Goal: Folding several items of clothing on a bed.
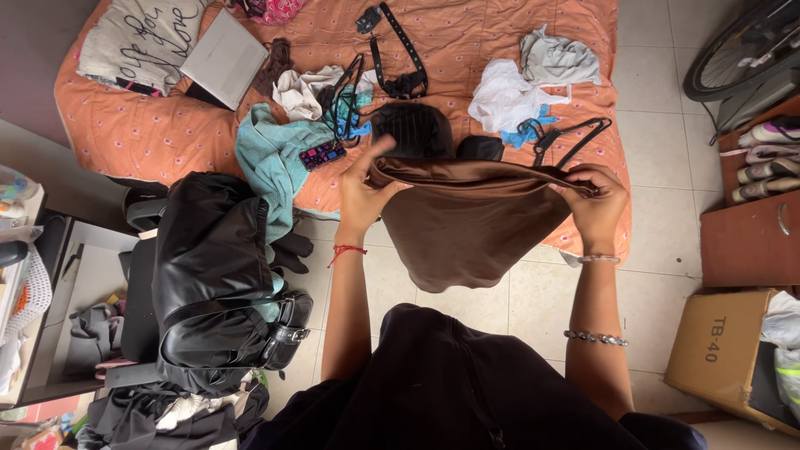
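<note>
Brown satin garment, held spread between both hands above the bed edge.

Item: brown satin garment (471,221), top hem stretched roughly left to right, body hanging down toward the person over the tiled floor (658,275). Left hand (362,196) pinches the left end of the hem, fingers closed on the cloth, one finger raised; right hand (596,204) grips the right end, closed, beside a thin black strap (575,137). Long axis runs hand to hand; both hands equally near, each at a corner. Behind it: orange bedspread (475,42) with a black garment (412,129), white cloth (504,96), teal towel (271,158). Left: black leather jacket (208,275) on a chair.
</note>
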